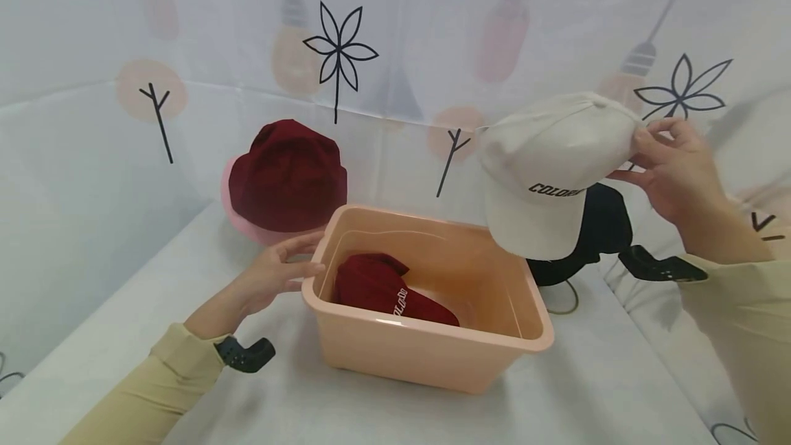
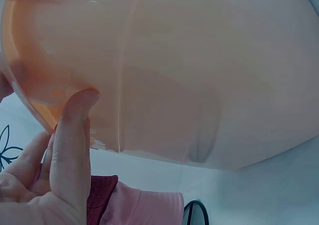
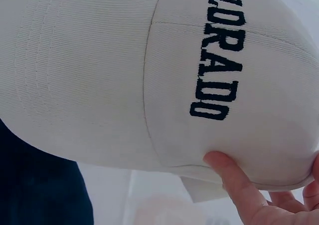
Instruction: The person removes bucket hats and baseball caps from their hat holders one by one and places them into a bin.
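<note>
In the head view my right hand (image 1: 682,170) holds a white baseball cap (image 1: 550,163) by its edge, above the right end of a peach plastic bin (image 1: 426,356). Dark "COLORADO" lettering shows in the right wrist view, where the thumb lies on the front of the cap. My left hand (image 1: 272,277) grips the bin's left rim, with one digit against the outer wall in the left wrist view. A dark red cap (image 1: 389,290) with white lettering lies inside the bin.
Behind the bin at left stands another dark red cap (image 1: 287,180) with a pink one (image 1: 247,225) under it. A dark navy cap (image 1: 605,225) sits at right, partly hidden by the white cap. A patterned curtain (image 1: 395,40) backs the white table (image 1: 259,404).
</note>
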### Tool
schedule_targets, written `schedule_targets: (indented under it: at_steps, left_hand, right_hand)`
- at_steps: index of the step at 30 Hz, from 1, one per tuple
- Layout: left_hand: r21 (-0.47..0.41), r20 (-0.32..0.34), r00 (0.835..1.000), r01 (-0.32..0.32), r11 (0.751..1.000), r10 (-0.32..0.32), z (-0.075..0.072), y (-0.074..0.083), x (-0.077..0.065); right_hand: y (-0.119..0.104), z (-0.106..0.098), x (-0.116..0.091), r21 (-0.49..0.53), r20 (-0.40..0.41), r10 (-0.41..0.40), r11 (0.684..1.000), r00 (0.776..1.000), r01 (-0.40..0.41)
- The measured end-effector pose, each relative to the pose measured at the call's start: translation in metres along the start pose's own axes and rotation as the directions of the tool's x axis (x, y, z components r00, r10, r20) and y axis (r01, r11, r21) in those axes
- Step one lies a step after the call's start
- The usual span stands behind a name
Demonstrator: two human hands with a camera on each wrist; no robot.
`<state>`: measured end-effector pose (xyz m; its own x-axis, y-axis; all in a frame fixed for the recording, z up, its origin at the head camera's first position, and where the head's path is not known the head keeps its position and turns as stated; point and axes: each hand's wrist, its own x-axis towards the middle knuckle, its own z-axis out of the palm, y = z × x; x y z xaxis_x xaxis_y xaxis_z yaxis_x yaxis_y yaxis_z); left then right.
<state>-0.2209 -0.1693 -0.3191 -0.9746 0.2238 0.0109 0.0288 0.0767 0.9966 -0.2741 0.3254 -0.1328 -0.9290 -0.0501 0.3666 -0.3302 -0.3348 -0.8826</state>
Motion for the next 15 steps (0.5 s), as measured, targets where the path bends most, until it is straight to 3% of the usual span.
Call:
schedule_targets:
  at_steps: [15]
  left_hand:
    - [0.01,-0.005,1.0,0.012,1.0,-0.012,0.001,0.003,-0.002]
  right_hand:
    - [0.026,0.039,-0.001,-0.105,0.148,-0.028,0.994,0.989,0.044]
